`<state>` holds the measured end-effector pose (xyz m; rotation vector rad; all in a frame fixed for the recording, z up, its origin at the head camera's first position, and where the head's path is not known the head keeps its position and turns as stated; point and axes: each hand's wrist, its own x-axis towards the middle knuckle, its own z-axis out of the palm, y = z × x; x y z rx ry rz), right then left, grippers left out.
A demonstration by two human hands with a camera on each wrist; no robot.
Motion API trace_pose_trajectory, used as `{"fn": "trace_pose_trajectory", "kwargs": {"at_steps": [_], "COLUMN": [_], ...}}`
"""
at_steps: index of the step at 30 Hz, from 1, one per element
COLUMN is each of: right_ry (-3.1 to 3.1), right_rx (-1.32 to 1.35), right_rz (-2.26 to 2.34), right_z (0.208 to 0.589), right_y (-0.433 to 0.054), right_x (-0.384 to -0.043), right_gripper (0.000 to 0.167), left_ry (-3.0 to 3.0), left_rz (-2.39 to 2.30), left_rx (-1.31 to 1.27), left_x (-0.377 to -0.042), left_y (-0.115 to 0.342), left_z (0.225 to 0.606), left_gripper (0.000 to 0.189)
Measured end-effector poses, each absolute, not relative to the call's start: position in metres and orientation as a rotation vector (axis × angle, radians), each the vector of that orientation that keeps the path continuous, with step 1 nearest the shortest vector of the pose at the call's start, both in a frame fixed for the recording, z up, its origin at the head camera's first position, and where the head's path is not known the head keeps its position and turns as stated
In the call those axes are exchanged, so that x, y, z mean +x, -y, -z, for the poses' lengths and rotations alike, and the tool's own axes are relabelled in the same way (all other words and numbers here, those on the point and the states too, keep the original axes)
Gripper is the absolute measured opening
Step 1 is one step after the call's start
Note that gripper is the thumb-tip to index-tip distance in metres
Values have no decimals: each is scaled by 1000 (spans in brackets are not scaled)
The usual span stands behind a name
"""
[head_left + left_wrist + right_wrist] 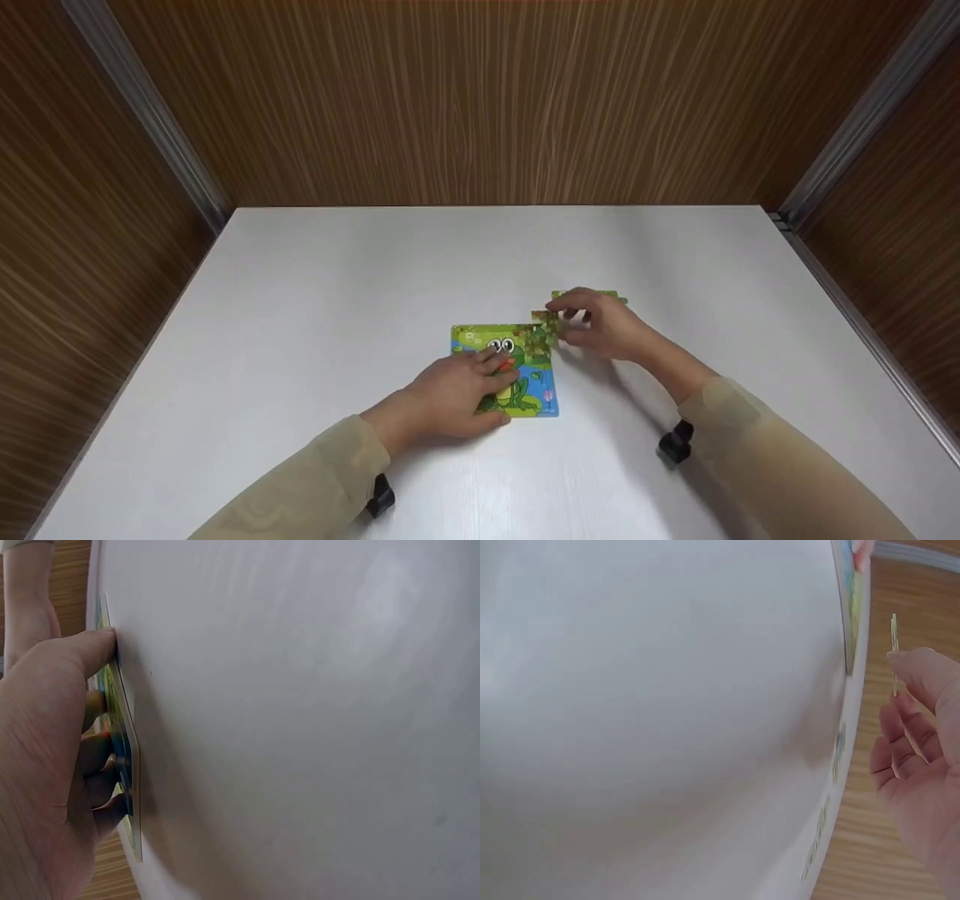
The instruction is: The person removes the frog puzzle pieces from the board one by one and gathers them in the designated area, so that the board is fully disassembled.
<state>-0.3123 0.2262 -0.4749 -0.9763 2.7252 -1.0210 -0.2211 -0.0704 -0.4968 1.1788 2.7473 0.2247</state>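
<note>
A square frog jigsaw puzzle (pixel 536 375) lies on the white table, with green, blue and yellow print and a patchy part at its upper right corner. My left hand (pixel 459 390) rests on its left side with fingers spread across the picture, covering part of the frog. In the left wrist view the left thumb (pixel 97 649) touches the edge of the puzzle board (pixel 135 795). My right hand (pixel 609 326) is above the table by the puzzle's upper right corner. Between thumb and fingertips it pinches a thin puzzle piece (pixel 894 637), lifted off the table and seen edge-on in the right wrist view.
Beyond the right hand, green puzzle pieces (pixel 589 293) lie on the white table (pixel 337 285), partly hidden by that hand. The right wrist view shows loose pieces (pixel 817 840) near the table's edge. Wood-grain panels (pixel 480 105) enclose the back and both sides.
</note>
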Motion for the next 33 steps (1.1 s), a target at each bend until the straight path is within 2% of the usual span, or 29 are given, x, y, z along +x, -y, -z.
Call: {"fn": "trace_pose_trajectory", "kwargs": {"at_steps": [18, 33], "right_ry": [-2843, -2877], "right_rx": [-736, -502], "right_rz": [1103, 1017], "right_z": [447, 453], "right_y": [-328, -366], "right_x": [-335, -348], "right_gripper": [42, 41], "left_ry": [-2727, -2737], "left_rz": [-216, -211], "left_rx": [1160, 1174], "left_x": [-222, -221], "left_y": [69, 71], "left_z": [489, 489], "left_gripper": [68, 68]}}
